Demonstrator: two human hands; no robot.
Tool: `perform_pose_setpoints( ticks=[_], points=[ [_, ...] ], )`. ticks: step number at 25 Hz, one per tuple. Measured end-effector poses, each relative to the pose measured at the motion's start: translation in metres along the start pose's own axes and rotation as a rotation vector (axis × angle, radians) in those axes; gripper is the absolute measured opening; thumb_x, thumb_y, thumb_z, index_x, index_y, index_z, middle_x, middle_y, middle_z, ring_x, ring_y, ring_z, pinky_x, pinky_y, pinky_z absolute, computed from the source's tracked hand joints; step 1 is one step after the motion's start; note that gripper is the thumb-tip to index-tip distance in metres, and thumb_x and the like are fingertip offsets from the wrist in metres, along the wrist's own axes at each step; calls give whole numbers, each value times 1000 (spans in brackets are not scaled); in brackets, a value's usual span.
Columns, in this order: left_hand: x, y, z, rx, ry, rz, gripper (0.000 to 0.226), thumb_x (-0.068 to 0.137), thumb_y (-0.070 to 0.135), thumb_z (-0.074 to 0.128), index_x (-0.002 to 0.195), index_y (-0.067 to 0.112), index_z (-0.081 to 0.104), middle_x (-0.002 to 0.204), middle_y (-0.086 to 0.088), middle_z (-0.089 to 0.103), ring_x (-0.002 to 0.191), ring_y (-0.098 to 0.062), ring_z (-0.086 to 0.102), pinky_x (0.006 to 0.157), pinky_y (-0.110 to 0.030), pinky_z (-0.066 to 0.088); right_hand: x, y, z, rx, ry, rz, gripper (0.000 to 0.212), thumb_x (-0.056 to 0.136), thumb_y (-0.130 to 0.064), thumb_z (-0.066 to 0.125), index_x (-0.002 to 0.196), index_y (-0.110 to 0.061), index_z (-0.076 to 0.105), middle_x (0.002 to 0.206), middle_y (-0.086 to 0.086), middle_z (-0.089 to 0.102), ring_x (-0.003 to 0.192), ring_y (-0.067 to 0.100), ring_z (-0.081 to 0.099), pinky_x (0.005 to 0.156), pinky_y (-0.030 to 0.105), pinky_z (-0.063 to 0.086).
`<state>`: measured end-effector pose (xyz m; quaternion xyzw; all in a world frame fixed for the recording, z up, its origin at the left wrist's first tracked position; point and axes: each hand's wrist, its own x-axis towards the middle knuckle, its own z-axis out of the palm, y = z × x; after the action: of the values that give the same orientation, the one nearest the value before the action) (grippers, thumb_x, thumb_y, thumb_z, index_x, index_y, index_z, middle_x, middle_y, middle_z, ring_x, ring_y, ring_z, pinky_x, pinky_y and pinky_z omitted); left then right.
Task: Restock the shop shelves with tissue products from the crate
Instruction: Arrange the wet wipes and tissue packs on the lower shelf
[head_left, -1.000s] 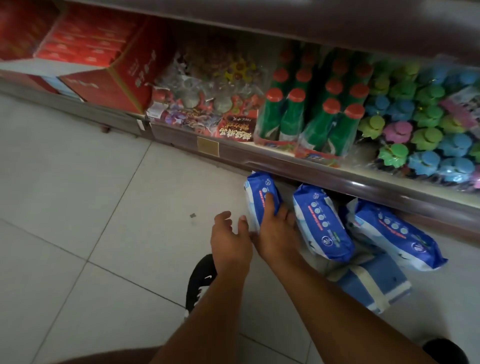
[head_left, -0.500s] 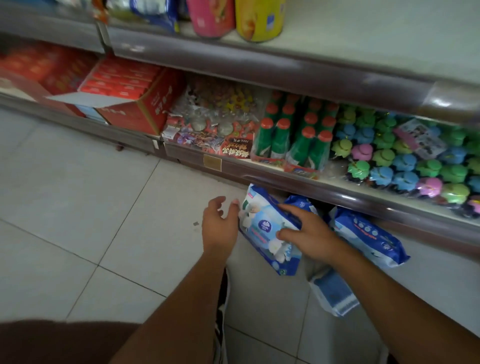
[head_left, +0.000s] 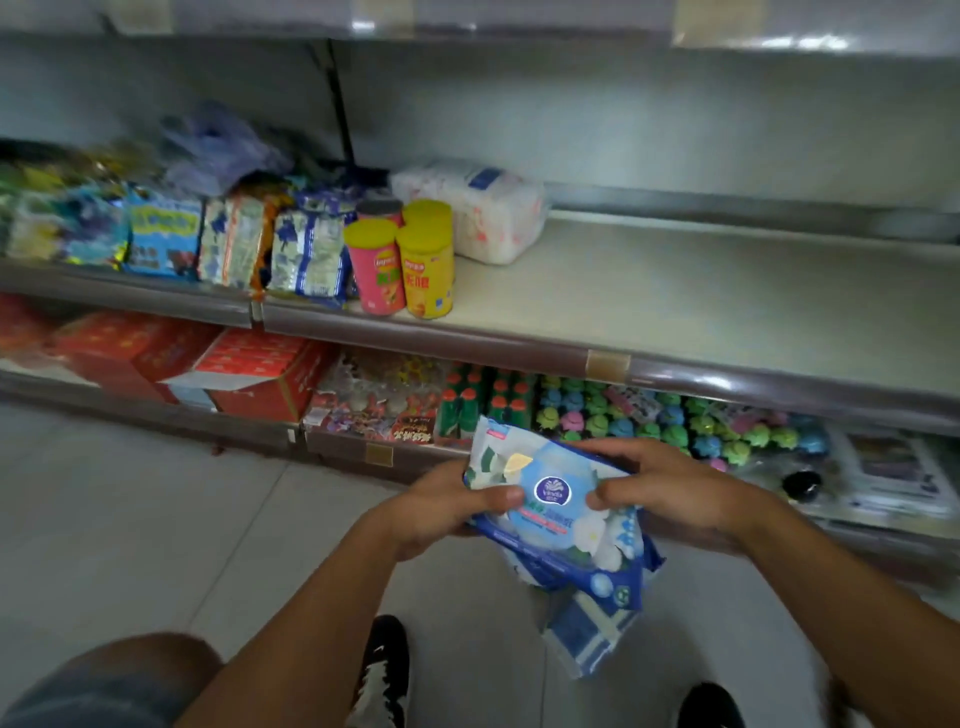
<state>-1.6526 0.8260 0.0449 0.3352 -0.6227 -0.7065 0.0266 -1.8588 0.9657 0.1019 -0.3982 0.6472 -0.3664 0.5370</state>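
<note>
Setting: shop aisle with pale floor tiles (head_left: 130, 530) and grey metal shelving across the upper half of the view.
Middle shelf (head_left: 701, 312): mostly bare toward 3 o'clock; at its 9 o'clock end stand snack bags (head_left: 306, 249), pink and yellow crisp cans (head_left: 410, 260), and a white tissue pack (head_left: 478, 213) behind the cans.
Bottom shelf (head_left: 332, 441): red cartons (head_left: 260, 374) at 9 o'clock, green bottles with red caps (head_left: 483, 400) near the middle, small coloured toys (head_left: 675, 421) toward 3 o'clock.
Wipes pack (head_left: 556, 514): blue and white, round logo facing up, held in the air in front of the bottom shelf, tilted with its far end higher.
Left hand (head_left: 447, 504): grips the pack's 9 o'clock edge, thumb on top.
Right hand (head_left: 670, 488): grips the 3 o'clock edge, thumb on the face, fingers curled round the far side.
Second pack (head_left: 587, 629): blue and white, at 6 o'clock below the held pack; whether it lies on the floor or hangs I cannot tell.
Shoes (head_left: 382, 670): black, on the tiles at 6 o'clock.
</note>
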Motion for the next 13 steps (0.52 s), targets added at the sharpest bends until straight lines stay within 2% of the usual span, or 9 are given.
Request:
perform_pose_setpoints(
  ticks=[2,3,5,7,8,10,13],
  points=[
    [-16,30,13,-48,34,97,31,83,28,74,111,19,66,103,4,75,94,-12,70,81,-29,56,-26,-15,-8,72,161,-76,53,77,-8,77,124,-25,58,126,4,64,100,13,69,75,28,56],
    [-22,44,19,-74,46,146,33,82,26,75,112,17,66,104,3,75,94,-13,71,80,-29,56,-39,-22,-11,92,253,-131,62,71,-21,83,126,-26,55,130,3,60,103,10,67,76,26,55],
    [-31,66,29,-104,101,234,41,76,26,79,113,15,65,108,-1,74,100,-18,70,87,-32,55,-56,-30,-17,154,377,-183,97,52,-53,88,136,-33,44,133,0,55,114,14,61,79,27,54],
    [-40,92,41,-111,170,316,38,77,23,77,112,13,65,107,-2,74,99,-19,70,89,-34,55,-76,-38,-22,194,435,-197,114,48,-63,85,144,-37,29,135,0,51,121,18,56,77,27,54],
    [-43,105,47,-114,200,343,36,79,22,75,112,13,65,105,-2,74,98,-19,71,88,-37,55,-85,-44,-24,226,442,-199,117,47,-63,85,145,-36,28,135,1,51,120,18,57,80,32,55],
    [-47,128,61,-111,233,393,32,82,21,73,112,13,65,105,-3,74,96,-19,71,86,-39,56,-99,-55,-30,266,462,-247,111,46,-59,89,140,-30,38,132,5,59,113,21,64,89,45,55],
    [-56,165,82,-76,280,509,31,85,21,71,114,16,61,107,0,73,91,-9,71,72,-24,57,-119,-85,-36,304,565,-367,86,61,-40,87,133,-20,44,121,5,67,100,23,70,88,47,56]
  ],
)
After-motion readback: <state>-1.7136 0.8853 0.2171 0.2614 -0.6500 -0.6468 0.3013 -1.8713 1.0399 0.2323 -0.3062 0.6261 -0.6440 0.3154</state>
